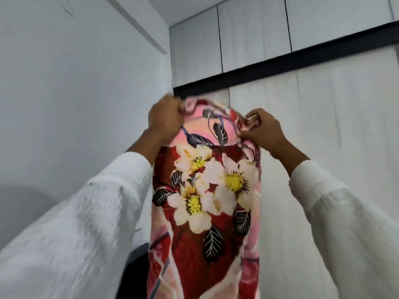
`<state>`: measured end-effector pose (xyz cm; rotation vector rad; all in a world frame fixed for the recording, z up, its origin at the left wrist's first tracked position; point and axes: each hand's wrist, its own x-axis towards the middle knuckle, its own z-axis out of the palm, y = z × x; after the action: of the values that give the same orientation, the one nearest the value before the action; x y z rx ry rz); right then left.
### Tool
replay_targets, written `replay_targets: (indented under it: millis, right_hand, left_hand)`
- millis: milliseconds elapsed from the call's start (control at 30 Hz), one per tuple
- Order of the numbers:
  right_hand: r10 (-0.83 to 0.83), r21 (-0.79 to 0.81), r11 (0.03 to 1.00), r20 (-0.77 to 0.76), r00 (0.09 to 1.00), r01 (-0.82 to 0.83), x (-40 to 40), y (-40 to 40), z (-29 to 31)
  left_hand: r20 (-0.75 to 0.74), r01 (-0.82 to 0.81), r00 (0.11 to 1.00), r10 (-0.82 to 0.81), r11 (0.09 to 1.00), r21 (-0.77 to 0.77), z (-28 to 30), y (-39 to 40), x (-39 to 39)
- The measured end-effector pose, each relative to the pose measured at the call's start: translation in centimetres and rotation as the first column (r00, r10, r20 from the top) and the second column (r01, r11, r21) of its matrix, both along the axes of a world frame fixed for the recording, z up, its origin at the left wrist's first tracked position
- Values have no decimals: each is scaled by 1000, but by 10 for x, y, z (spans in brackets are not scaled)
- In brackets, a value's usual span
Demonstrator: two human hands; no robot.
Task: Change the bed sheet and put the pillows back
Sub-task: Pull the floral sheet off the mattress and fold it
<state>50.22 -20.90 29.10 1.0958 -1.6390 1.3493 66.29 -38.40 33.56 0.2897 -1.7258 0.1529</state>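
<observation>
A red and pink floral cloth (207, 190), printed with big white flowers and dark leaves, hangs upright in front of me and runs off the bottom of the view. It looks filled out like a pillow in its cover, though I cannot tell for sure. My left hand (165, 116) grips its bunched top edge on the left. My right hand (262, 126) pinches the top edge on the right. Both arms are raised, in white sleeves. The bed is out of view.
A white wall (75, 93) stands to the left. White wardrobe doors (334, 126) with a black band (302, 55) and upper cabinets fill the right. Something dark (133, 268) shows low down, left of the cloth.
</observation>
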Motion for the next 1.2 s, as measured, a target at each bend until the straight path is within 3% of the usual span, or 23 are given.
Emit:
replay_targets:
  millis: [67,133,200,300,467,567,667,733,767,833,867,933,1067,1200]
  right_hand:
    - [-138,165,976,-38,990,143,-8,-1,-19]
    - [-177,106,978,-30,984,179,-12,2,-34]
    - [-183,71,981,31,983,181,-16,2,-40]
    - [-297,228,935,80,951,273,-23,1,-46]
    - [-400,298,884,85,912,360,-25,2,-57]
    - [-290,255,939,235,928,229,-21,-6,-61]
    - [68,4,997,366,928,-74,-1,-21,-65]
    - [155,7,986,325,933,-166,14,-32,-68]
    - [171,61,978,297,939,-197,22,-38,-71]
    - [180,173,958,251,951,-227,33,-51,-77]
    - [184,205,950,240,953,-236,38,-57,-81]
    - [190,211,949,215,958,-236,47,-66,-87]
    - [207,166,953,256,944,-254,54,-70,-98]
    - [156,96,976,307,939,-194,59,-68,-113]
  left_hand:
    - [93,-21,996,14,997,79,-15,-10,-5]
    - [-12,28,1000,-27,992,120,-28,-15,-6]
    - [10,69,997,-71,989,133,-38,-16,-9]
    - [106,130,983,-149,978,165,-44,-20,-13]
    - [70,239,962,-263,940,246,-61,-30,-11]
    - [-23,190,981,-192,936,296,-76,-42,-11]
    - [43,-155,988,150,910,385,-91,-49,-7]
    - [99,-298,954,282,888,350,-101,-41,-5]
    - [94,-256,966,239,921,294,-105,-34,-6]
    - [149,-17,989,-13,979,201,-115,-17,-16]
    - [217,110,963,-157,971,214,-122,-8,-22]
    - [340,211,890,-303,936,280,-139,1,-33]
    - [298,282,876,-378,905,318,-167,-3,-39]
    - [285,233,923,-258,965,120,-180,-2,-43]
